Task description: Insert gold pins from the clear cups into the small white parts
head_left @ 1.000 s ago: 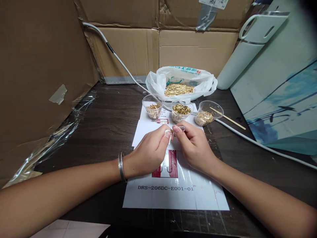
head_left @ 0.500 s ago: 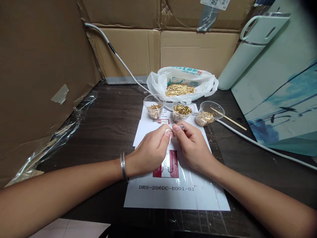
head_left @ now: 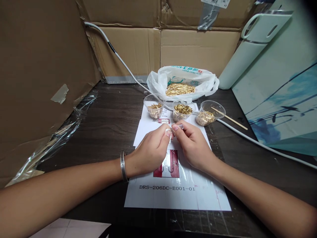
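My left hand [head_left: 152,150] and my right hand [head_left: 193,142] meet fingertip to fingertip above the printed sheets [head_left: 141,195]. Between the right thumb and fingers is a small silver metal piece [head_left: 181,126], its rounded end sticking out. The left thumb presses on the forefinger, which has a white wrap [head_left: 168,131]; what is pinched there is too small to name. Just beyond the hands stand three clear cups of tiny gold metal pins: a left cup [head_left: 155,114], a middle cup [head_left: 182,116] and a right cup [head_left: 205,123].
Behind the cups lies a white plastic bag [head_left: 157,86] with long gold pins [head_left: 180,89]. A wooden stick [head_left: 232,119] leans out of the right cup. A white cable [head_left: 260,142] crosses the table. Cardboard walls [head_left: 128,53] and a pale green bottle [head_left: 244,56] border the work area.
Both hands stay together in almost the same place. The silver piece in my right hand has tilted or shifted very slightly; the view has moved a little.
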`<control>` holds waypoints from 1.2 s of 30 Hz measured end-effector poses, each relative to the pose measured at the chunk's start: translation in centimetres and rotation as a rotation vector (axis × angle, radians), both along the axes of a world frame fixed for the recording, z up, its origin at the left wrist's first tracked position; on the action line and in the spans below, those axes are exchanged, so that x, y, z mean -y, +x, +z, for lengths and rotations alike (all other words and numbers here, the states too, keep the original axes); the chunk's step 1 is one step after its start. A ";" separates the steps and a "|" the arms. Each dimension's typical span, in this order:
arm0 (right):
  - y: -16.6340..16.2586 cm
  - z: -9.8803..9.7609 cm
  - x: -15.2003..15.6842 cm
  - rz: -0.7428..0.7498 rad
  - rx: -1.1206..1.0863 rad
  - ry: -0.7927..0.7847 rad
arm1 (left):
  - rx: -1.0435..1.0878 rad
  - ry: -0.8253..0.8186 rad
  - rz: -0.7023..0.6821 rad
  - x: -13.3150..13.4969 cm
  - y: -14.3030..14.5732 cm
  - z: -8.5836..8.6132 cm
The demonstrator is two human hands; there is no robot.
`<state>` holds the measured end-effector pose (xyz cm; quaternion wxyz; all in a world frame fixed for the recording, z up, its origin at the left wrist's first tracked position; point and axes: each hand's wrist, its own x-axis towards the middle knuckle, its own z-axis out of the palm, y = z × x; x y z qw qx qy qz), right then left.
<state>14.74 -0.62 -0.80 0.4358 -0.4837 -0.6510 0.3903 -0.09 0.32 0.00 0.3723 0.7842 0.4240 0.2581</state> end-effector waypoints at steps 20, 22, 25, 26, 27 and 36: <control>0.6 -0.4 0.1 0.005 -0.307 -0.046 | 0.040 -0.024 -0.006 0.2 -0.1 0.4; 0.6 -0.4 0.1 -0.001 -0.296 -0.039 | 0.027 -0.021 -0.013 0.1 -0.1 0.5; 0.6 -0.2 0.2 0.003 -0.276 -0.030 | 0.009 -0.017 -0.019 0.1 0.0 0.6; 0.6 -0.2 0.2 0.006 -0.270 -0.027 | 0.006 -0.015 -0.020 0.1 0.0 0.6; 0.6 -0.1 0.3 0.009 -0.265 -0.026 | 0.004 -0.016 -0.022 0.2 -0.1 0.6; 0.6 -0.3 0.1 0.021 -0.198 -0.029 | -0.003 -0.011 -0.015 0.2 -0.1 0.5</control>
